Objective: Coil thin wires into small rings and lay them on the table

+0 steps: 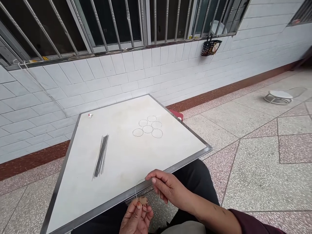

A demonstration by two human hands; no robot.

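The head view shows the right hand [168, 188] pinching a thin thread [136, 190] that loops down to the left hand [135, 218], whose fingers grip a small tan piece [143, 200], both just past the edge of a white board [73, 195]. On the board lie a bundle of black strands [101, 156] and six thin circles [147, 126].

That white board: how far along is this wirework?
Done, it seems: six thin rings lie in a cluster on the board. In hand: the right hand pinches a thin wire loop, and the left hand holds a small tan piece. Left, it seems: a bundle of straight dark strands lies loose.
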